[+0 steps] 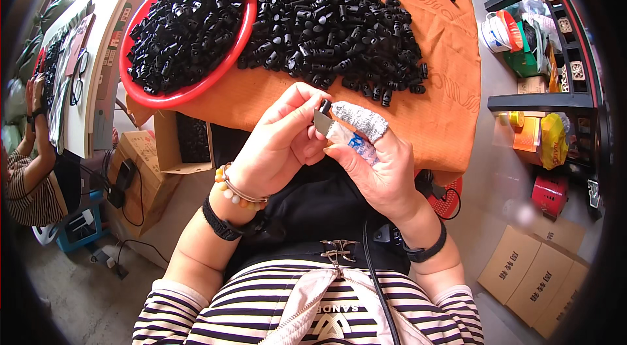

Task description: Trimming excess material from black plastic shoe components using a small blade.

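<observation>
Between the thumb and fingers of my left hand (pixel 292 124) is a small black plastic piece (pixel 324 106), cylindrical like a cord lock. My right hand (pixel 384 165) is closed around a small knife (pixel 322 123). The knife has a short flat metal blade, and its handle is wrapped in white material with blue print. A grey knitted cover (pixel 360 120) sits on one finger of my right hand. The blade is right beside the black piece; whether they touch I cannot tell. Past my hands, a large heap of similar black pieces (pixel 333 25) lies on the orange tablecloth (pixel 447 103).
A red basin (pixel 245 51) full of black pieces stands at the table's left. Below it is an open cardboard box (pixel 171 142). Shelving (pixel 535 102) and flattened cartons (pixel 535 276) are on the right. At far left, a person in striped clothing (pixel 36 181) reaches over another work surface.
</observation>
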The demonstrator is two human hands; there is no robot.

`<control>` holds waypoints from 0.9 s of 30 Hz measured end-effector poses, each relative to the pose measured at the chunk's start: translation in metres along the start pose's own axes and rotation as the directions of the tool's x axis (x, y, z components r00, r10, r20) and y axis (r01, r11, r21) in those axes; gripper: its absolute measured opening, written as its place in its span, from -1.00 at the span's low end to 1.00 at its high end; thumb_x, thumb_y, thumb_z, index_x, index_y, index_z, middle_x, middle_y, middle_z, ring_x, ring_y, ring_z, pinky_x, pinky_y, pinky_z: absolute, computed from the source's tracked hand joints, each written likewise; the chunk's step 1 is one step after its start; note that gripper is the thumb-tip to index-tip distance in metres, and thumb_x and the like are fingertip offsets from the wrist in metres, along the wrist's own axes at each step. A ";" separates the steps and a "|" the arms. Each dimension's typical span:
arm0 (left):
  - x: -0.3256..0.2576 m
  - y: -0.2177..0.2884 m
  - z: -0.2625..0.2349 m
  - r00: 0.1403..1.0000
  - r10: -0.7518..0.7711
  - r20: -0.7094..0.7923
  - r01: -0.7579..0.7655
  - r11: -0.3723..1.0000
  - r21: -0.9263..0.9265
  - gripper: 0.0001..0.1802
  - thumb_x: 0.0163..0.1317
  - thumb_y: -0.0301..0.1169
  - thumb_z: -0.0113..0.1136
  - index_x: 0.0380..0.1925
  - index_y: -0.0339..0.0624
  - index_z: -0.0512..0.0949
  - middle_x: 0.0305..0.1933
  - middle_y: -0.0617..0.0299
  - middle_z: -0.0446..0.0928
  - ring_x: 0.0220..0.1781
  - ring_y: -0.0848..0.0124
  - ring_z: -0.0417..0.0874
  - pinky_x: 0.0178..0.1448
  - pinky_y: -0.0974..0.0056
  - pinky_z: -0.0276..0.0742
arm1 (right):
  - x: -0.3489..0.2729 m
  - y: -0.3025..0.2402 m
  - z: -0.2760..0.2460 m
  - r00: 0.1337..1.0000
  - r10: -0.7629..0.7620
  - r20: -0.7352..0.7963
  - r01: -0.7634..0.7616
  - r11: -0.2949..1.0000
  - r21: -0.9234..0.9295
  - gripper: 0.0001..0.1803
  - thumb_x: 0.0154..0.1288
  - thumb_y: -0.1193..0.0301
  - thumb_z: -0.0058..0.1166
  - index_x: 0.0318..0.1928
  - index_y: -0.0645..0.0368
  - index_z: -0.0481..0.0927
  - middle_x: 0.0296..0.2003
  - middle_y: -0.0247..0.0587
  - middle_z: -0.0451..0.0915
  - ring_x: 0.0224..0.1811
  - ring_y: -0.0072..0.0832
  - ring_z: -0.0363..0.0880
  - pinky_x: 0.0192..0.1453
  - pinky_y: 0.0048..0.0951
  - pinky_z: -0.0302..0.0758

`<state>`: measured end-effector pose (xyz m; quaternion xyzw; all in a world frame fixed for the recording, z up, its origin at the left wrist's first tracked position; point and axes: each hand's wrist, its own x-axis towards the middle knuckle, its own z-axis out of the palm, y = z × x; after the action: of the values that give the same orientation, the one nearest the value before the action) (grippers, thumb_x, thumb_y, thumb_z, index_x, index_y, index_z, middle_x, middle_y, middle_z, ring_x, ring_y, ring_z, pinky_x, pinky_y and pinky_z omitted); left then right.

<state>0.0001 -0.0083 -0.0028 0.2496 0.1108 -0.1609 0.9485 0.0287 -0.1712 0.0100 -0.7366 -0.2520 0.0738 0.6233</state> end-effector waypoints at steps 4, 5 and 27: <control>0.000 0.000 0.004 0.998 0.018 -0.055 -0.017 1.000 0.026 -0.83 0.34 -0.34 -0.08 -0.11 -0.07 0.35 -0.41 0.36 0.46 -0.54 0.68 0.35 -0.53 0.53 0.20 | -0.001 0.002 -0.002 1.000 0.002 0.025 -0.001 0.999 -0.050 -0.61 0.16 0.40 0.19 -0.01 0.28 0.48 -0.33 -0.14 0.62 -0.31 -0.38 0.65 -0.28 -0.49 0.53; -0.001 0.002 0.004 1.000 0.000 -0.023 0.000 1.000 0.006 -0.83 0.34 -0.35 -0.08 -0.11 -0.07 0.35 -0.45 0.36 0.44 -0.58 0.68 0.31 -0.55 0.53 0.17 | 0.000 0.002 -0.002 1.000 0.001 0.025 0.000 0.999 -0.049 -0.61 0.16 0.40 0.19 -0.01 0.28 0.48 -0.33 -0.14 0.62 -0.31 -0.38 0.65 -0.28 -0.49 0.53; -0.002 0.004 0.014 0.998 -0.033 -0.050 0.033 0.999 -0.008 -0.87 0.34 -0.37 -0.10 -0.16 -0.12 0.33 -0.57 0.36 0.36 -0.67 0.68 0.19 -0.59 0.56 0.10 | 0.000 -0.010 -0.006 0.998 0.017 0.053 -0.013 0.998 -0.063 -0.55 0.19 0.39 0.16 0.06 0.30 0.40 -0.26 -0.07 0.61 -0.28 -0.36 0.66 -0.27 -0.47 0.55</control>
<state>0.0011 -0.0113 0.0114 0.2482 0.1391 -0.1698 0.9435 0.0283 -0.1757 0.0210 -0.7553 -0.2654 0.0904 0.5924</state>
